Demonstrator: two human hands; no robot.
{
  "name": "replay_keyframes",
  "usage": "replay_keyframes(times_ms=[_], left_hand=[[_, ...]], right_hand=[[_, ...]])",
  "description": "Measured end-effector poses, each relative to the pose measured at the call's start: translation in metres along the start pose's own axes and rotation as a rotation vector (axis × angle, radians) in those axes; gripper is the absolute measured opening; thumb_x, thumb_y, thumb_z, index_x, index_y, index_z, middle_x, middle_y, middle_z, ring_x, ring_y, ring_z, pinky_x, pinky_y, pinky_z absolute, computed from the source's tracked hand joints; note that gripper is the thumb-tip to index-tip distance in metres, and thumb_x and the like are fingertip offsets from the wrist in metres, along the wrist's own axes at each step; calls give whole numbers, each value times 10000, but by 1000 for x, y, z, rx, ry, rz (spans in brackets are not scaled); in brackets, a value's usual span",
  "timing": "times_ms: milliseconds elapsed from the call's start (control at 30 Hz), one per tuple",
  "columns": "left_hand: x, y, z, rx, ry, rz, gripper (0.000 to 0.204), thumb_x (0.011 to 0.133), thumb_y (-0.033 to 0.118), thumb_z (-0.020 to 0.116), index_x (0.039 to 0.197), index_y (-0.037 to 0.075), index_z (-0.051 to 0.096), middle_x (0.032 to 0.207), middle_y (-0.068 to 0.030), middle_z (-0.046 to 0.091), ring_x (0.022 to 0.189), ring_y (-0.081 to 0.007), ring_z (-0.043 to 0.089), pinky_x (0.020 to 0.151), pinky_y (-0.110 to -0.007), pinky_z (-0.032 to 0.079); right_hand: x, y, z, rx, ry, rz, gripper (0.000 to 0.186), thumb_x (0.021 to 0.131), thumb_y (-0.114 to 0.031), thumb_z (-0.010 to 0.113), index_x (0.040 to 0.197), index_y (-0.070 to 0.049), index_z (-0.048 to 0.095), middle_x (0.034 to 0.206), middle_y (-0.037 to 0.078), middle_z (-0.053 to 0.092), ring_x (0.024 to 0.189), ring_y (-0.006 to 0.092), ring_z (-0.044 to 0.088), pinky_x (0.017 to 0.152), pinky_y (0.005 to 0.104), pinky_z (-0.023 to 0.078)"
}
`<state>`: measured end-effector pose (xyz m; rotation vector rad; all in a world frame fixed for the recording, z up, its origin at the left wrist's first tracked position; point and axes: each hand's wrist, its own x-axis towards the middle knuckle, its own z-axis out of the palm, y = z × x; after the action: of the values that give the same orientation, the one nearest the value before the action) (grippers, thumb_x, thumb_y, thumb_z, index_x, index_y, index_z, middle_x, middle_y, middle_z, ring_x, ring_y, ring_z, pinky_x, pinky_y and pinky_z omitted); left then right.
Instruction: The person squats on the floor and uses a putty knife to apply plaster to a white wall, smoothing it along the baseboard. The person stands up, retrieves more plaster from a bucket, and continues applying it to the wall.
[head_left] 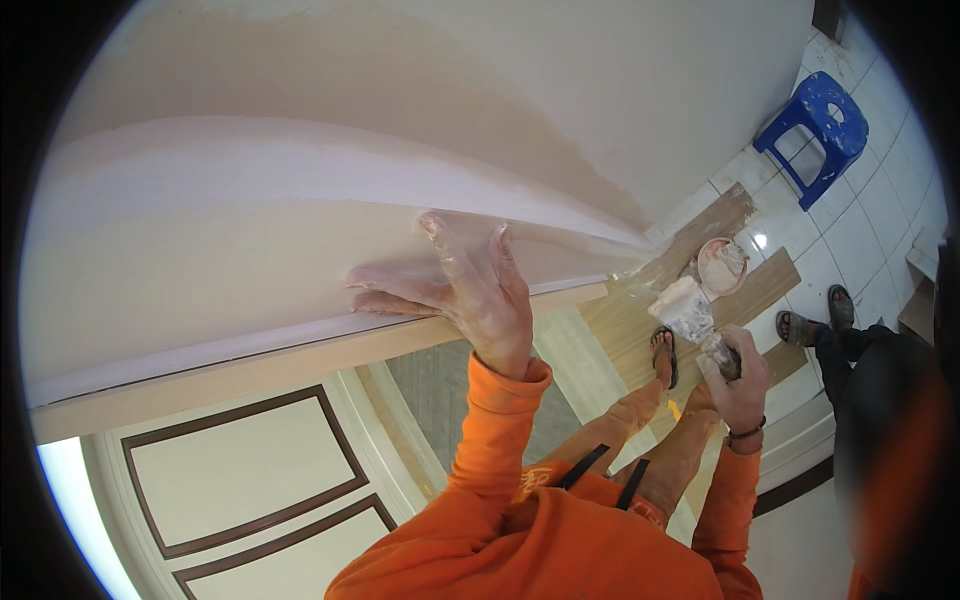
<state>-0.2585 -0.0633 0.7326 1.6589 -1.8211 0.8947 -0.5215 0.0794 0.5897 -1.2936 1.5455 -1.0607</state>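
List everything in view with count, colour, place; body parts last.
Smooth plastered wall: 1, beige and white, top and left.
Panelled door with brown trim: 1, cream, lower left.
Plastic stool: 1, blue, upper right.
Square floor tiles: many, white, right.
Wood-look boards: several, brown, on floor.
Round tub of paste: 1, pinkish, on boards.
Broad-bladed scraper: 1, white-smeared, in right hand.
Co-worker: 1, dark trousers, right edge.
Own sleeves: 2, orange, lower centre.
Left hand: 1, white-dusted, at wall.
Right hand: 1, gripping scraper.

Whitish scraper (686, 311); orange sleeves (495, 430); white-flecked blue stool (846, 131); grained brown planks (708, 228).
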Motion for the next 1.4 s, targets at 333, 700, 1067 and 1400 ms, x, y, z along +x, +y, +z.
replay_keyframes(times_ms=[333, 700, 1067, 1400], left_hand=[[-2, 5, 0, 6, -44, -20, 825, 936, 283, 689, 1597, 178, 206, 1583, -338, -198, 1428, -557, -248, 1094, -712, -96], [-3, 8, -2, 72, -91, 4, 813, 969, 306, 631, 1605, 163, 145, 1561, -359, -231, 1403, -585, -271, 1091, -707, -104], [5, 15, -2, 95, -79, 16, 805, 977, 328, 618, 1605, 143, 149, 1579, -351, -187, 1422, -557, -260, 1105, -690, -105], [0, 13, 6, 126, -24, 20, 828, 963, 375, 641, 1605, 176, 157, 1598, -318, -170, 1421, -591, -209, 1126, -698, -19]], right_hand=[[-5, 14, 1, 24, 54, -22, 388, 768, 0, 683, 1139, 17, 571, 958, 151, 633, 870, 249, 634, 808, 339, 505], [-36, 32, -5, -11, 44, 64, 402, 734, 15, 667, 1126, -22, 586, 905, 136, 639, 784, 281, 631, 737, 352, 509], [-33, 60, 10, -21, -109, -49, 359, 749, 18, 653, 1099, -18, 578, 908, 142, 639, 794, 282, 653, 729, 343, 509], [-42, 36, 4, 107, -169, -14, 369, 730, -17, 684, 1090, -17, 607, 982, 163, 656, 855, 343, 666, 765, 362, 532]])
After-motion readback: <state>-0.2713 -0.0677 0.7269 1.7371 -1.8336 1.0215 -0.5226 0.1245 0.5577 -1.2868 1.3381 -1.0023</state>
